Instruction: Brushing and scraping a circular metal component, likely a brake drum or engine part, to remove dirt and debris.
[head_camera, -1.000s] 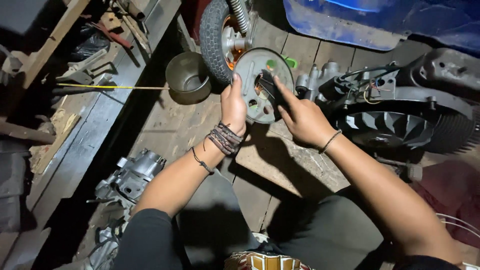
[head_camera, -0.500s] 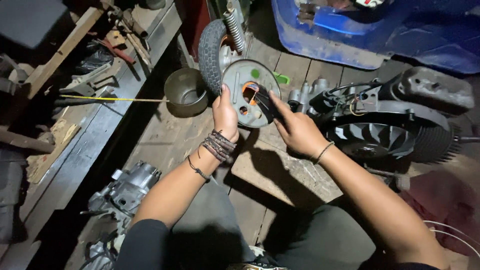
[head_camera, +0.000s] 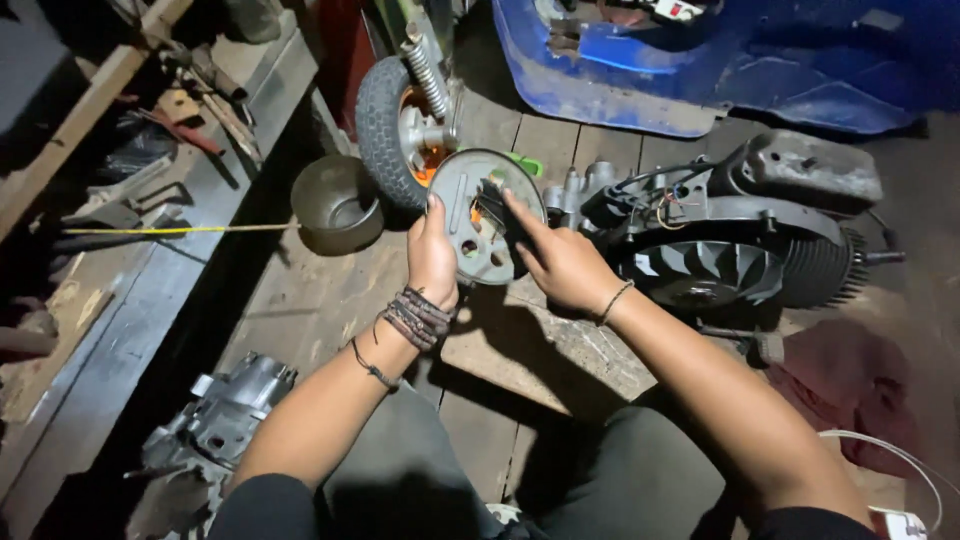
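A round grey metal plate with several holes and copper-coloured coils showing through it (head_camera: 478, 215) is held upright above the wooden plank floor (head_camera: 330, 300), just in front of a small black rubber tyre on a pale hub (head_camera: 385, 130). The left hand (head_camera: 432, 262) grips the plate by its left edge, thumb on the face and fingers curled behind it; dark braided bands circle that wrist. The right hand (head_camera: 562, 262) reaches in from the right with its fingers stretched over the plate's face, pressing a dark brush-like piece (head_camera: 497, 210) against it; whether the fingers pinch that piece or only push on it cannot be told.

Just right of the plate lies a dark engine block with a round finned fan and loose wires (head_camera: 720, 245), resting on the floor. Left of the tyre sits a dull round metal bowl (head_camera: 335, 205). Behind these, a blue plastic body panel (head_camera: 700, 70) fills the top of the view. A grey cast-metal housing (head_camera: 225, 420) lies near the person's left knee. Along the far left, a wooden ledge (head_camera: 120, 270) carries assorted hand tools and a thin yellow rod (head_camera: 160, 230).
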